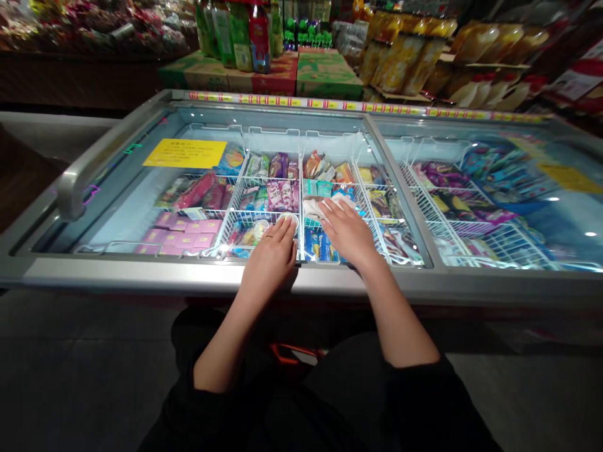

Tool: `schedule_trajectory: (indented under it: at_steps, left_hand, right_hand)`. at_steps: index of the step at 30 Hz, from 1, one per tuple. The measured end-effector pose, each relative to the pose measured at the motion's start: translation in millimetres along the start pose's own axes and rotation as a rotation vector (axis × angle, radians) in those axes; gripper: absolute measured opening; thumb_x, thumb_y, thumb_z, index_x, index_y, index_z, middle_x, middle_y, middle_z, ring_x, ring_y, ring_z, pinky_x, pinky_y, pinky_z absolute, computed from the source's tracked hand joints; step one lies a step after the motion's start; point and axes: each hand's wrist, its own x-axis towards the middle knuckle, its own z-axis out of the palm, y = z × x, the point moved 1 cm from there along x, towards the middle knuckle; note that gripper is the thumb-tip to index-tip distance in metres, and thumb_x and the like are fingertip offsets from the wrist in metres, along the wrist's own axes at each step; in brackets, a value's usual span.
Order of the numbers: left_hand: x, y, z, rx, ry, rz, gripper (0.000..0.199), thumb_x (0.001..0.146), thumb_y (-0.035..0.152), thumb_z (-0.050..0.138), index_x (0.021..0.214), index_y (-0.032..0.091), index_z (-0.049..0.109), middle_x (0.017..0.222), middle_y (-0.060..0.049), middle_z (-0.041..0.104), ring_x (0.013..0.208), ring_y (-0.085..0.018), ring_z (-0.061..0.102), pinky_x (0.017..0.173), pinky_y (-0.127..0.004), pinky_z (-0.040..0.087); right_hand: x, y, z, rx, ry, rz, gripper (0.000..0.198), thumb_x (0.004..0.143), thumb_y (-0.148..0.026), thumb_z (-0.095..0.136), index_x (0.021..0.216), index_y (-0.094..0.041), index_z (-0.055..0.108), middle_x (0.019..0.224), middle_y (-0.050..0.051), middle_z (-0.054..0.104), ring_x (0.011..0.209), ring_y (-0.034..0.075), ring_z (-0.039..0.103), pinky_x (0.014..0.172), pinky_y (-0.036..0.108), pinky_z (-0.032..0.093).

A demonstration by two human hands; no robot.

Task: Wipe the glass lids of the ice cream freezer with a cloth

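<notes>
In a shop, a silver-framed chest freezer (155, 274) stretches from left to right, its left glass lid (117, 207) covering wire baskets (237, 213) of packaged frozen treats. A yellow notice (185, 153) marks the lid's far left. At the near side, a person's right hand (347, 229) lies flat, fingers extended over a white cloth (311, 207) on the glass; just left, the left hand (276, 250) stretches palm down, fingers straight and close together, a thin ring (269, 236) on one
</notes>
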Motion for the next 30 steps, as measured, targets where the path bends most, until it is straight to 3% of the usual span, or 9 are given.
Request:
schedule_trajectory:
  at_steps: [4, 8, 11, 13, 15, 18, 22, 26, 30]
  left_hand:
    - [-0.4, -1.0, -1.3, 0.018, 0.045, -0.007, 0.049, 0.107, 0.019, 0.043, 0.153, 0.009, 0.057, 0.16, -0.02, 0.057, 0.153, -0.031, 0.052, 0.127, -0.054, 0.044]
    - [-0.1, -2.1, 1.1, 0.013, 0.049, -0.007, 0.049, 0.107, 0.018, 0.043, 0.152, 0.005, 0.057, 0.159, -0.022, 0.058, 0.152, -0.032, 0.053, 0.126, -0.055, 0.045]
    - [1.0, -2.7, 4.3, 0.0, 0.043, -0.021, 0.049, 0.108, 0.018, 0.042, 0.152, 0.006, 0.057, 0.159, -0.021, 0.057, 0.153, -0.032, 0.052, 0.127, -0.055, 0.045]
    - [1.7, -2.9, 4.8, -0.007, 0.036, -0.025, 0.048, 0.107, 0.018, 0.043, 0.153, 0.01, 0.057, 0.16, -0.019, 0.057, 0.153, -0.031, 0.051, 0.128, -0.055, 0.044]
    - [1.8, -2.8, 3.3, -0.004, 0.015, -0.02, 0.049, 0.107, 0.017, 0.044, 0.153, 0.008, 0.057, 0.161, -0.02, 0.056, 0.153, -0.031, 0.051, 0.128, -0.052, 0.044]
    - [0.9, -2.2, 0.1, 0.014, -0.006, -0.011, 0.049, 0.108, 0.017, 0.042, 0.152, 0.004, 0.058, 0.16, -0.021, 0.056, 0.152, -0.032, 0.053, 0.129, -0.048, 0.045]
    - [-1.0, -1.9, 0.8, 0.019, 0.027, -0.021, 0.047, 0.108, 0.018, 0.043, 0.151, 0.009, 0.059, 0.158, -0.017, 0.061, 0.15, -0.032, 0.056, 0.128, -0.048, 0.046]
    - [-2.0, 1.0, 1.8, 0.034, 0.027, -0.029, 0.046, 0.107, 0.018, 0.045, 0.149, 0.007, 0.059, 0.158, -0.02, 0.059, 0.148, -0.033, 0.057, 0.127, -0.051, 0.047]
    - [-2.4, 6.3, -5.5, 0.053, 0.015, -0.032, 0.046, 0.108, 0.017, 0.042, 0.149, 0.007, 0.059, 0.158, -0.019, 0.059, 0.149, -0.034, 0.056, 0.127, -0.051, 0.047]
  right_hand:
    - [-3.9, -15.4, -1.6, -0.013, -0.007, -0.117, 0.054, 0.111, -0.027, 0.043, 0.164, -0.031, 0.05, 0.171, 0.002, 0.046, 0.16, 0.032, 0.039, 0.13, 0.055, 0.036]
    - [-29.8, -2.8, -6.3, -0.022, 0.014, -0.189, 0.051, 0.11, -0.026, 0.047, 0.157, -0.038, 0.059, 0.169, 0.0, 0.049, 0.159, 0.031, 0.042, 0.128, 0.054, 0.041]
    - [-21.5, 18.5, -7.3, -0.063, 0.038, -0.076, 0.051, 0.111, -0.031, 0.042, 0.161, -0.032, 0.056, 0.169, 0.004, 0.049, 0.159, 0.032, 0.042, 0.128, 0.056, 0.04]
    - [0.1, 25.2, -6.3, -0.086, 0.032, 0.026, 0.055, 0.112, -0.037, 0.038, 0.164, -0.024, 0.051, 0.169, 0.009, 0.049, 0.159, 0.035, 0.041, 0.128, 0.059, 0.039]
    - [24.1, 19.6, -4.4, -0.084, 0.008, 0.043, 0.057, 0.112, -0.04, 0.037, 0.165, -0.023, 0.05, 0.169, 0.01, 0.047, 0.159, 0.036, 0.04, 0.128, 0.061, 0.038]
    - [40.3, -4.1, -2.3, -0.044, -0.026, -0.121, 0.053, 0.112, -0.037, 0.039, 0.163, -0.029, 0.052, 0.17, 0.004, 0.047, 0.16, 0.033, 0.04, 0.129, 0.059, 0.037]
    - [10.3, -18.3, -1.4, 0.031, -0.061, -0.29, 0.051, 0.113, -0.034, 0.038, 0.162, -0.032, 0.054, 0.168, 0.0, 0.051, 0.159, 0.027, 0.041, 0.131, 0.051, 0.037]
    - [-18.8, 9.9, -4.7, 0.036, -0.046, -0.21, 0.052, 0.114, -0.033, 0.035, 0.162, -0.029, 0.053, 0.169, 0.001, 0.05, 0.161, 0.025, 0.037, 0.133, 0.049, 0.034]
    - [7.7, 29.4, -9.2, -0.008, -0.065, -0.093, 0.054, 0.114, -0.032, 0.034, 0.165, -0.025, 0.049, 0.171, 0.005, 0.046, 0.162, 0.029, 0.036, 0.132, 0.054, 0.034]
